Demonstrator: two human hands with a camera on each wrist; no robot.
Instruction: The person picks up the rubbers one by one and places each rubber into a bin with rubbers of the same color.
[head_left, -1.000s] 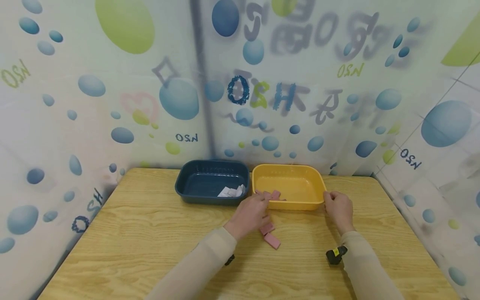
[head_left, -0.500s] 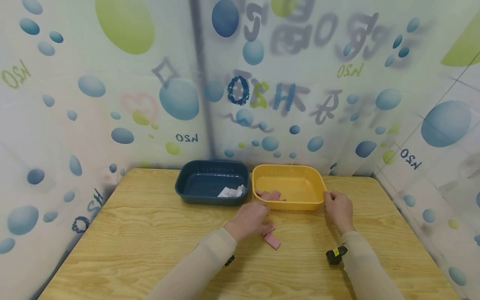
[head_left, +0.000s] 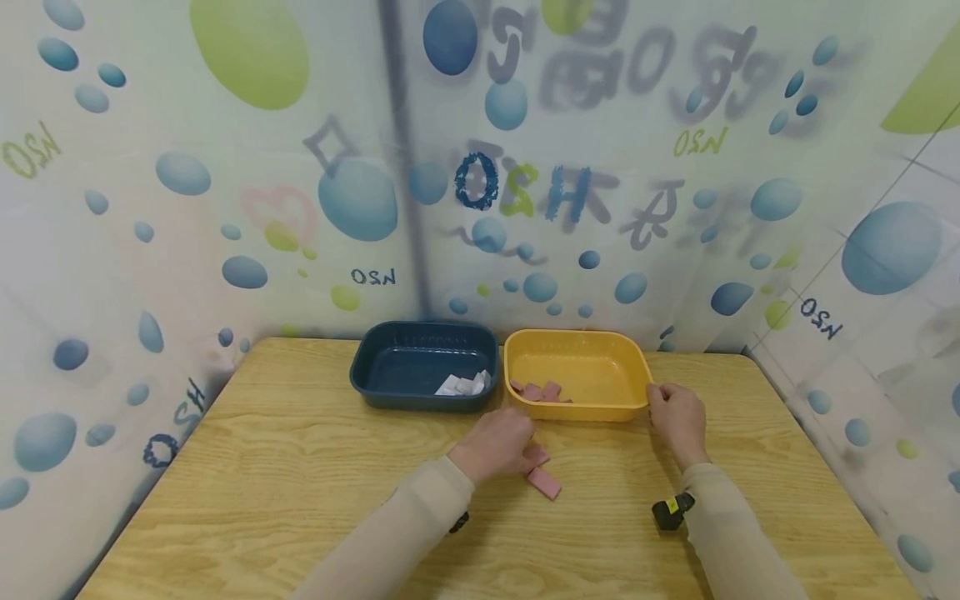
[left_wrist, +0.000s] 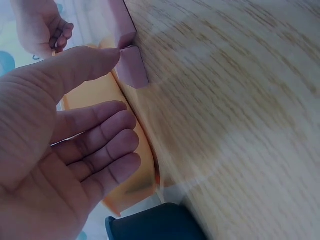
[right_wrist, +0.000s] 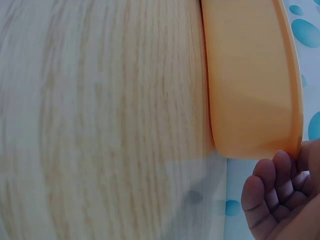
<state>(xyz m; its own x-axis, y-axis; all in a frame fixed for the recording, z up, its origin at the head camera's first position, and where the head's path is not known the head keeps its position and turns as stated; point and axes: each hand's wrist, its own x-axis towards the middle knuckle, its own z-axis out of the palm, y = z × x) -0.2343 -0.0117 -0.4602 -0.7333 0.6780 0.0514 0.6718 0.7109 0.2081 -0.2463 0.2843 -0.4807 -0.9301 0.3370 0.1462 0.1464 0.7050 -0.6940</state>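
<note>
In the head view, my left hand is over the table, just in front of the yellow bin. Two small pink rectangular blocks lie beside its fingertips, one partly behind the hand. The left wrist view shows loosely bent fingers with the thumb held apart; the thumb tip overlaps the nearer pink block. Nothing is held between them. At the bin's right front corner, my right hand pinches the rim between thumb and fingers, as the right wrist view also shows. Several pink blocks lie inside that bin, at its left front.
A dark blue bin stands close to the left of the yellow one, with several white pieces in its right front corner. Both bins sit at the back of the wooden table, near a patterned curtain.
My left hand has drawn back from the yellow bin's front left rim, down to the pink blocks on the table. The pink blocks in the bin show more fully. My right hand stays put.
</note>
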